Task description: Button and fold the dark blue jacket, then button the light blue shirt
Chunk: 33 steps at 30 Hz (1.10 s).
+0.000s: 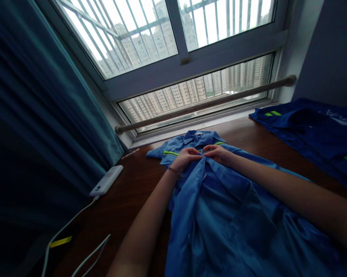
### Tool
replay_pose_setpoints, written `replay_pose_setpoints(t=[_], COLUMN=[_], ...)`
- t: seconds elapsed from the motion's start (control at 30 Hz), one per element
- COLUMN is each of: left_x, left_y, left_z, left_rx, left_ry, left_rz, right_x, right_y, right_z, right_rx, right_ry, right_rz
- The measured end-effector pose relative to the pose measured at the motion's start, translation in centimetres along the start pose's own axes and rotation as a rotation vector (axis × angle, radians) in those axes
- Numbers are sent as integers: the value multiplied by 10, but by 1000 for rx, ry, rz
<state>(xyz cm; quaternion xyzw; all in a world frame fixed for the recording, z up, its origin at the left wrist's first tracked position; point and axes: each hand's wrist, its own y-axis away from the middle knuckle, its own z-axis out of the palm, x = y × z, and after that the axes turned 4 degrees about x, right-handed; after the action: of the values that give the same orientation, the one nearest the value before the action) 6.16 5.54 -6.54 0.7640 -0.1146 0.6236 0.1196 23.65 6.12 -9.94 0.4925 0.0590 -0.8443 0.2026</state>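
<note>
A blue work shirt (219, 200) with yellow-green stripes lies spread on the brown wooden surface, its collar toward the window. At the middle of its front, my left hand (186, 158) pinches the fabric edge between thumb and fingers. My right hand (217, 153) pinches the shirt front just beside it, and the fingertips of both hands nearly meet. The cloth is lifted into a peak there. Whether a button is between the fingers is too small to tell. A bracelet circles my left wrist.
A white power bank (107, 180) with a white cable (68, 225) lies on the wooden surface (133, 181) at left. Darker blue clothing (303, 134) lies at right. Blue curtains (46, 107) hang at left; a rail (208, 104) crosses the barred window.
</note>
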Motion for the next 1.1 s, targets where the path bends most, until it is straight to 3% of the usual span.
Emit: replay_pose_setpoints(t=[0.17, 0.3, 0.47, 0.6, 0.73, 0.8, 0.97, 1.1], left_x=[-21, -24, -26, -27, -25, -27, -34, -36], left_y=[-5, -4, -5, -6, -2, -1, -3, -4], left_z=[-13, -12, -1, 8, 18, 22, 24, 22], left_rx=[-75, -175, -252, -156, 125, 203, 183, 227], left_ry=[78, 14, -33, -141, -510, -719, -1035, -975], left_rz=[-133, -112, -52, 105, 368, 449, 472, 453], right_x=[3, 2, -4, -11, -11, -8, 3, 5], right_y=[-4, -4, -1, -4, -7, -8, -10, -13], right_z=[-1, 0, -2, -8, -10, -9, -11, -15], right_rx=[71, 69, -112, -193, -102, -58, 46, 43], right_ry=[61, 98, 387, 564, 737, 834, 940, 862], right_rz=[-18, -14, 7, -71, -365, -493, -584, -513])
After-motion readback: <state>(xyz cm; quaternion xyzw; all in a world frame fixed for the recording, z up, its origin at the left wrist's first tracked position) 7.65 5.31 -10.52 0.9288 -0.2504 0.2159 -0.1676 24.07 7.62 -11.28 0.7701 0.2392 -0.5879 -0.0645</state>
